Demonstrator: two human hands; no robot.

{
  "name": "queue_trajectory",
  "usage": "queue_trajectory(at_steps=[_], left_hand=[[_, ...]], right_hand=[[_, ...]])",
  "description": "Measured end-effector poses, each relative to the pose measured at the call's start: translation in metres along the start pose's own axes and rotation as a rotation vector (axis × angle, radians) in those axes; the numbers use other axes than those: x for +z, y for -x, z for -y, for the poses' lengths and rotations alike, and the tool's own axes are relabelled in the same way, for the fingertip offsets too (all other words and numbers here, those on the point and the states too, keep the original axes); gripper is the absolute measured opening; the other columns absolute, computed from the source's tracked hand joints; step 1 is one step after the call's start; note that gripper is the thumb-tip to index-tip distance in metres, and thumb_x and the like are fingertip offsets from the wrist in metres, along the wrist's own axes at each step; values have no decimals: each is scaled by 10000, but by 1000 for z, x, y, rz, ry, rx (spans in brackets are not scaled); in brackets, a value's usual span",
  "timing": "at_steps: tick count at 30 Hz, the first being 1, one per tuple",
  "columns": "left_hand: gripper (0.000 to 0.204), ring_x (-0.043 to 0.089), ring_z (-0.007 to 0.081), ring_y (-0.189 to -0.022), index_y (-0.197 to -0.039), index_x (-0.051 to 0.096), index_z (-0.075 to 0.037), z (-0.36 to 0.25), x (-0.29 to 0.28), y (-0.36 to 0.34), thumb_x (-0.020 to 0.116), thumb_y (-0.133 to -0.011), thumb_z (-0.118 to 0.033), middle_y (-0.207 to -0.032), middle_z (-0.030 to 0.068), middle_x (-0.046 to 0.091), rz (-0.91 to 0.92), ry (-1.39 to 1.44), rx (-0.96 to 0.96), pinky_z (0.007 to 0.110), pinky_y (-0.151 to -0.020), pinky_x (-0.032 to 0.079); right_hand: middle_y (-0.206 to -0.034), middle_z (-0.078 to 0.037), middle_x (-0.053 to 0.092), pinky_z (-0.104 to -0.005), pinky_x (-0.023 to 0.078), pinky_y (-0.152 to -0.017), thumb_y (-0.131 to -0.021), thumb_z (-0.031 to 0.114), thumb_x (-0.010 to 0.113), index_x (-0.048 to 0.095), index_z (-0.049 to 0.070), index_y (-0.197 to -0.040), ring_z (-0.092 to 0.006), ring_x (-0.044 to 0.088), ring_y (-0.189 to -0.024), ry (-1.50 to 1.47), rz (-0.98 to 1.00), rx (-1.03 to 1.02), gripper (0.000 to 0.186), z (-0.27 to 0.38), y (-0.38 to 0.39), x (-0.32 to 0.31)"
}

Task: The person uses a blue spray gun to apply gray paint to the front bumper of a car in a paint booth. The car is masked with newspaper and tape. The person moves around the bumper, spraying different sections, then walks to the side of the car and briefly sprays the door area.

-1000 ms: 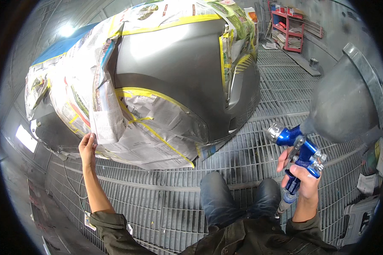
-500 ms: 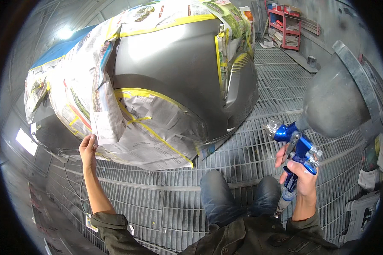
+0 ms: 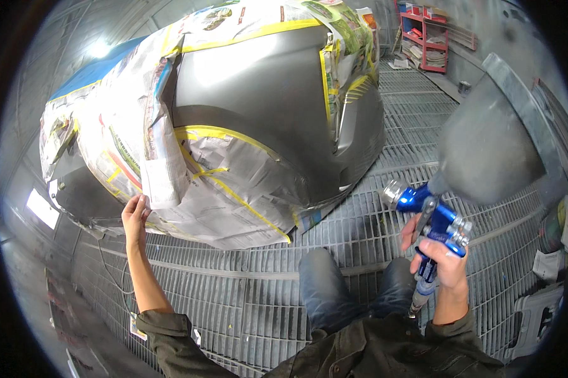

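Observation:
My left hand [image 3: 134,217] pinches the lower corner of a loose newspaper flap [image 3: 162,179] that hangs along the side of a car body. To its right lies the bare grey fender panel [image 3: 246,88], edged with yellow masking tape [image 3: 233,133]. Below the panel, more newspaper [image 3: 252,189] covers the wheel area. A blue spray gun [image 3: 416,198] is gripped in my right hand [image 3: 445,261], its silver nozzle pointing left toward the car. The large grey cup [image 3: 482,148] sits on the gun, and a hose fitting [image 3: 419,302] shows below the handle.
A metal grating floor [image 3: 259,283] runs under me and around the car. At the far right stands a red shelf rack [image 3: 424,41] with papers, near a small can [image 3: 464,87]. A grey case [image 3: 536,318] lies at the lower right; a thin cable [image 3: 110,274] hangs at left.
The spray gun has shifted slightly left in view, with its cup. My left hand stays at the flap's corner, which sits a little higher and curls more.

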State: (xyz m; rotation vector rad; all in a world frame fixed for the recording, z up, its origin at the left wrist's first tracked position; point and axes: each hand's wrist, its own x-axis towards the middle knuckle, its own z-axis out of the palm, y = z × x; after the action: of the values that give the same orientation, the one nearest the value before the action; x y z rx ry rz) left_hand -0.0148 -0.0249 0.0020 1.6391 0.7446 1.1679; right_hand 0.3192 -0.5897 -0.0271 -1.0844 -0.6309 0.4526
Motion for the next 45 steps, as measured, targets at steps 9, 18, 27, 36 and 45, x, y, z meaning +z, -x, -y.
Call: queue_trajectory(at_steps=[9,18,27,36,45], left_hand=[[193,605,59,-835,-1080,660,-37,2,-3,4,661,-932,-161,-958,-10,657,0,-18,-31,199,-705,494],[229,600,67,-890,-1139,637,-39,-2,2,14,646,-942,-155,-1020,-5,649,34,-34,-38,225,-752,490],[334,548,85,-705,-1242,550,14,76,0,58,614,-930,-85,-882,47,649,-15,-248,-45,237,-660,473],[491,614,372,-1078,-1285,597,-164,228,76,407,497,-821,-36,-1173,183,649,1489,-768,-766,482,-905,483],[347,598,387,-1063,-1223,625,-135,35,4,540,534,-907,-244,-1130,180,650,1566,-656,-1141,505,-886,463]], right_hand=[[-951,-187,637,-274,536,-450,-758,139,641,572,-83,-1088,-242,654,-777,40,-30,43,404,0,7,12],[-917,-176,628,-267,523,-424,-750,205,674,558,-90,-1098,-220,647,-756,51,-94,40,471,-1,12,10],[-971,-160,639,-229,527,-440,-838,129,577,589,-86,-1074,-180,648,-785,65,-390,-153,320,-6,4,-26],[-847,-187,627,-303,550,-421,-742,231,710,568,-85,-982,-250,643,-642,-142,-216,370,422,-47,19,-33],[-812,-202,608,-289,516,-381,-772,278,671,556,-63,-985,-243,612,-557,-263,-191,585,419,81,-50,-26]])
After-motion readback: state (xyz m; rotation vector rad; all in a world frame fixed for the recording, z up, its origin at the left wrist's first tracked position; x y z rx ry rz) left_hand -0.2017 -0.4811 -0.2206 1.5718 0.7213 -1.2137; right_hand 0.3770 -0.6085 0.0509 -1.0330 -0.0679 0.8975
